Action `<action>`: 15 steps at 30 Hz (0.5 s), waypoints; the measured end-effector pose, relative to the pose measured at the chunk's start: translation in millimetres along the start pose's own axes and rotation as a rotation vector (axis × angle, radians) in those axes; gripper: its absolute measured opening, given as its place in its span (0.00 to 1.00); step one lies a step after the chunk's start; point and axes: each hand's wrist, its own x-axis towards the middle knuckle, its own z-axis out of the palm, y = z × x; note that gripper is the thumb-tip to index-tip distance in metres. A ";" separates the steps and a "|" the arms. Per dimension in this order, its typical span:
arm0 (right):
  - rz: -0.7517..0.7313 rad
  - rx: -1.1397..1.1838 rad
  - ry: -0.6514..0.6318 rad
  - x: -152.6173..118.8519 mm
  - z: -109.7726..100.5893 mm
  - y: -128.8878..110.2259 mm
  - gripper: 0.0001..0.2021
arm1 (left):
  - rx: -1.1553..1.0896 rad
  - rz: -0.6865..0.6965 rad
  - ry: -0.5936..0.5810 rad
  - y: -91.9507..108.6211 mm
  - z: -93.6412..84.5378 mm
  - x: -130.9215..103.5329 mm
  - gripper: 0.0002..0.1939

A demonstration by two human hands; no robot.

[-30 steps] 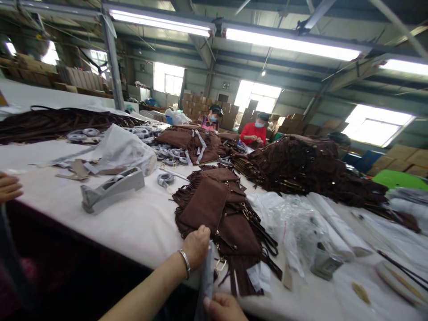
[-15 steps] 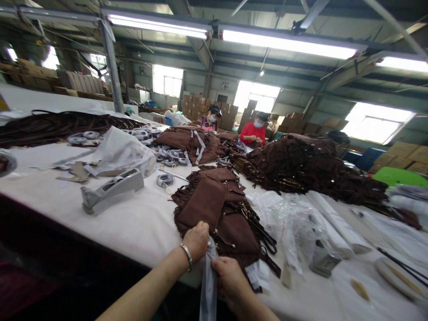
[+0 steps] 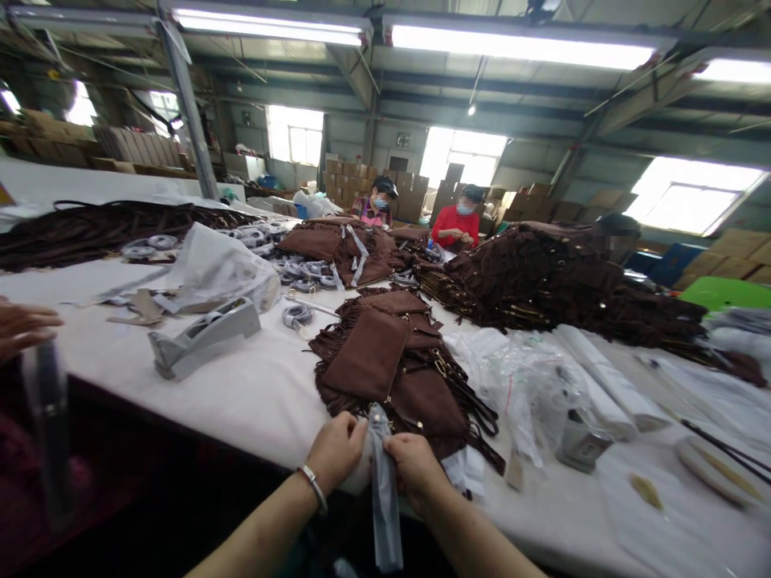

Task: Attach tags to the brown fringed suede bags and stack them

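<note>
A long narrow strip of clear plastic wrapping (image 3: 385,506) hangs over the table's near edge in front of me, its top end by the brown bags. My right hand (image 3: 415,466) pinches its right edge between thumb and fingers. Just left of the strip's top is my left hand (image 3: 338,451), wearing a silver bangle, with thumb and fingers pressed together; whatever they hold is hidden. Right beyond both hands lies a stack of brown fringed bags (image 3: 367,353) with gold clasps and wrist straps.
A grey tape dispenser (image 3: 205,337) and a coiled wrapped strap (image 3: 297,315) lie left of the bags. Plastic bags (image 3: 518,377) and a second dispenser (image 3: 584,443) sit right. Another person's hand (image 3: 24,325) enters at left. Two people work across the table by a large bag pile (image 3: 530,281).
My left hand has moved left and down from the strip's top end, which now shows. My right hand has risen slightly on the strip. Another person's hand has appeared at left with a wrapped strip.
</note>
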 end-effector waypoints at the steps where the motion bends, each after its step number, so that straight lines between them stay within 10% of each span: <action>1: 0.002 -0.005 -0.004 1.3 1.5 0.5 0.07 | -0.092 -0.068 -0.058 -3.2 2.2 -1.2 0.17; 15: -0.283 -0.283 -0.100 -27.0 0.4 6.7 0.13 | -0.794 -0.356 -0.436 -10.7 2.3 -27.6 0.09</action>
